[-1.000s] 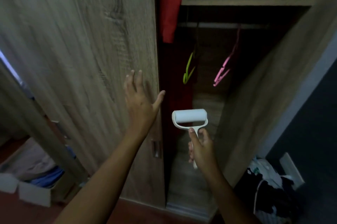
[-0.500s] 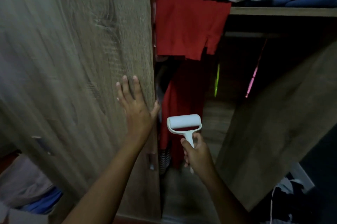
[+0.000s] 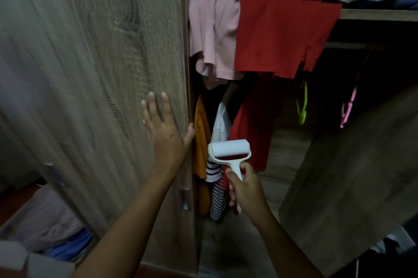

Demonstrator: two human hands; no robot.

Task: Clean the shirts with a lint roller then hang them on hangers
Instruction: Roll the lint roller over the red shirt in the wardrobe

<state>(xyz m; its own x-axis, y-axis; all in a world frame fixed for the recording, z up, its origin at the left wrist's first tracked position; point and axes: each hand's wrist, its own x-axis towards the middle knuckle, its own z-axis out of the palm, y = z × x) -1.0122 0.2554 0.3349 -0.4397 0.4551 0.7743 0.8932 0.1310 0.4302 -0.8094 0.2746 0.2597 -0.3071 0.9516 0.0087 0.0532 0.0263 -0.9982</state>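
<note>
**Left hand on the door, roller raised in the right: the wardrobe stands open on the shirts.**

The left hand (image 3: 166, 135) lies flat on the wardrobe door (image 3: 90, 74), fingers straight, thumb at its right edge. The right hand (image 3: 245, 189) is wrapped round the handle of the lint roller (image 3: 228, 149), drum up, just in front of the shirts (image 3: 201, 137) hanging in the gap: orange at the left, white and striped in the middle, red at the right. Above them a pink garment (image 3: 214, 33) and a red garment (image 3: 282, 33) droop off the shelf (image 3: 380, 15). Further right dangle 2 bare hangers, a green hanger (image 3: 302, 108) and a pink hanger (image 3: 348, 108). The shirts look light and limp, likely to swing away under the roller, so gripping one at the shoulders and pulling it taut seems wise. The hangers look like thin, stiff plastic, best taken near the hook.
</note>
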